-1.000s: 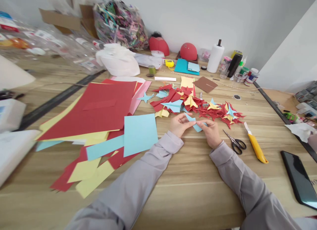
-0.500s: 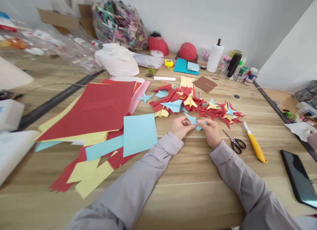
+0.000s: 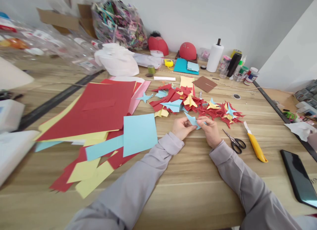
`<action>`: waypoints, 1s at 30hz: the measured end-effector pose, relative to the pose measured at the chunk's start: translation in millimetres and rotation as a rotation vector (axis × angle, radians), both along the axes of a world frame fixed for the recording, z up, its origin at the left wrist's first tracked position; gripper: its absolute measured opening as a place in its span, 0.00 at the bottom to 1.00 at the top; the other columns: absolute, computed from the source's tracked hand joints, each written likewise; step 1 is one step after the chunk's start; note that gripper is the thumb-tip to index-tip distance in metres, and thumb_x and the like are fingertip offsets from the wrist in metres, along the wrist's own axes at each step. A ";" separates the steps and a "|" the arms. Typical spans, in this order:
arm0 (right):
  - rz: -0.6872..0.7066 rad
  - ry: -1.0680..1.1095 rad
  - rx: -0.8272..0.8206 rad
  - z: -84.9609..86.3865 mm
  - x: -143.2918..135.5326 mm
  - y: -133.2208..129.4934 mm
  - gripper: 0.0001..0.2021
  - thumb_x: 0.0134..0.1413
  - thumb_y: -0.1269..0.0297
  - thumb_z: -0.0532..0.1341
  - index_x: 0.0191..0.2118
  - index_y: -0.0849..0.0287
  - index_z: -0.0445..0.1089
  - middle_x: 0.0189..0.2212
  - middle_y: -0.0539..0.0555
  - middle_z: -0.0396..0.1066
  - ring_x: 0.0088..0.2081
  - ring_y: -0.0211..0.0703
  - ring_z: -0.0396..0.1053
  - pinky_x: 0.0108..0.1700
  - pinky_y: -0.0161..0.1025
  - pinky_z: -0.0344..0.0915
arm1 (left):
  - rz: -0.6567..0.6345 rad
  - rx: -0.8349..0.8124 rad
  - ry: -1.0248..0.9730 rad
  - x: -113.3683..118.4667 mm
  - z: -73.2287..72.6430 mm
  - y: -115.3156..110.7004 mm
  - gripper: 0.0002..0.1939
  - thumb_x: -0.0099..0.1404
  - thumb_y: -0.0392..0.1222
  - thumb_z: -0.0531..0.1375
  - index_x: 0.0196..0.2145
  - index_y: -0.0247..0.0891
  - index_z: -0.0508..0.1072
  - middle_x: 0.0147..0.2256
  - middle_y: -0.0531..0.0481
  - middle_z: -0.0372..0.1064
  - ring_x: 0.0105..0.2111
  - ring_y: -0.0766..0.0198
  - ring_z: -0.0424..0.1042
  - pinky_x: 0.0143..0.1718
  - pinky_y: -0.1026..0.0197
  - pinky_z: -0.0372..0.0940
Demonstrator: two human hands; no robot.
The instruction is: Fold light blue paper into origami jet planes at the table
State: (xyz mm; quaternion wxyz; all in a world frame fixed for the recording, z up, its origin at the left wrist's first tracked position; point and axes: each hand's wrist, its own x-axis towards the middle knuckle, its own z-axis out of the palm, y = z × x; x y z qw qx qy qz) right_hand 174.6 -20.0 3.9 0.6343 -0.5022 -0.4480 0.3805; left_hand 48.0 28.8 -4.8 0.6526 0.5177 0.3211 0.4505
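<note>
Head view: both hands meet just above the bench [image 3: 188, 177], in front of the body. The left hand [image 3: 181, 128] and right hand [image 3: 210, 131] each pinch a small folded blue paper [image 3: 192, 120] between thumb and fingers, so both grips are closed on it. The paper sits between the two hands, its pointed tip sticking up and left past the fingertips. Just beyond lies a pile of folded red, yellow and blue shapes [image 3: 198, 106]. Scissors [image 3: 235, 142] and a yellow knife [image 3: 255, 143] lie to the right; flat sheets [image 3: 99, 111] spread left.
</note>
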 end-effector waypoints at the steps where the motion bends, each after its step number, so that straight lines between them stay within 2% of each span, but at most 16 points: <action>1: -0.003 0.013 -0.001 -0.3 0.0 0.1 0.09 0.38 0.56 0.68 0.22 0.55 0.73 0.31 0.51 0.71 0.36 0.42 0.66 0.40 0.39 0.61 | -0.006 -0.007 -0.011 0.2 0.2 -0.3 0.22 0.35 0.37 0.71 0.32 0.32 0.77 0.25 0.49 0.74 0.25 0.64 0.71 0.31 0.61 0.67; 4: -0.008 0.058 0.004 -1.6 0.5 0.7 0.08 0.39 0.57 0.68 0.22 0.56 0.73 0.30 0.51 0.71 0.35 0.41 0.65 0.39 0.39 0.61 | -0.024 -0.012 -0.011 0.1 1.3 -1.1 0.21 0.35 0.37 0.71 0.32 0.33 0.76 0.25 0.49 0.74 0.26 0.62 0.72 0.33 0.59 0.68; 9: -0.012 0.033 0.006 -2.6 1.1 1.0 0.08 0.39 0.57 0.68 0.22 0.56 0.73 0.31 0.51 0.71 0.37 0.42 0.65 0.40 0.39 0.61 | -0.060 0.047 0.029 -0.9 4.9 -2.6 0.14 0.36 0.40 0.71 0.23 0.35 0.75 0.22 0.51 0.73 0.23 0.64 0.70 0.30 0.60 0.67; 15: -0.007 0.065 0.004 -3.7 2.1 1.9 0.09 0.39 0.57 0.68 0.22 0.56 0.73 0.30 0.51 0.71 0.35 0.41 0.65 0.40 0.39 0.61 | -0.058 0.062 0.040 1.1 -0.2 -2.8 0.17 0.37 0.41 0.71 0.28 0.34 0.76 0.24 0.50 0.73 0.24 0.64 0.70 0.30 0.61 0.66; 21: 0.024 0.109 0.022 -2.5 1.2 1.6 0.06 0.39 0.60 0.68 0.22 0.56 0.74 0.30 0.50 0.70 0.34 0.40 0.65 0.39 0.38 0.61 | -0.074 0.166 0.143 1.2 -11.1 -0.9 0.12 0.42 0.40 0.69 0.26 0.33 0.75 0.22 0.51 0.71 0.23 0.66 0.68 0.28 0.62 0.64; 30: 0.007 0.099 0.013 -1.1 0.9 1.1 0.06 0.38 0.60 0.68 0.21 0.56 0.74 0.29 0.50 0.71 0.35 0.40 0.65 0.40 0.39 0.61 | -0.123 0.111 0.095 1.0 -8.6 -1.3 0.15 0.39 0.40 0.71 0.27 0.32 0.75 0.22 0.52 0.70 0.23 0.66 0.67 0.29 0.63 0.63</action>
